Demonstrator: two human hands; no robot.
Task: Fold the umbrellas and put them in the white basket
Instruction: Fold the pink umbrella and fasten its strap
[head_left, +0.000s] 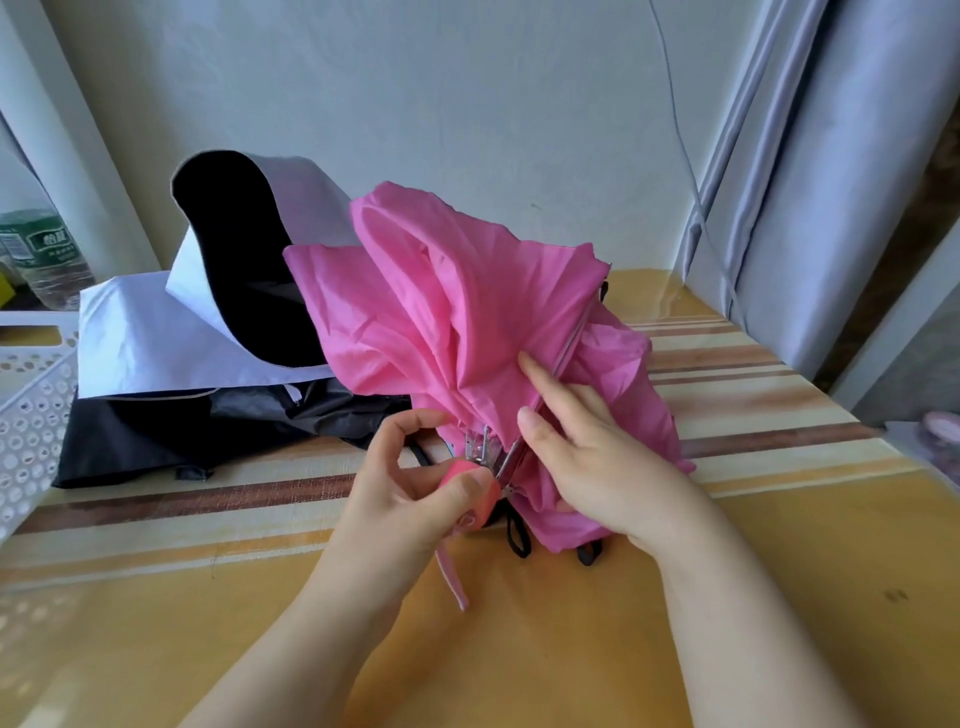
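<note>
Gripping the pink umbrella (457, 312) handle, left hand (410, 499)

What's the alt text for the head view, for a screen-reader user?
A person's left hand grips the handle of a collapsed pink umbrella while the right hand rests straight fingers on its canopy, over a striped table. A black-and-silver umbrella lies behind, beside a white basket.

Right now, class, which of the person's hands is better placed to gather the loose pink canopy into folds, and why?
The right hand. Its fingers already lie on the pink umbrella canopy beside a rib, free to smooth the cloth. The left hand grips the pink handle, so it probably should keep steadying it.
</note>
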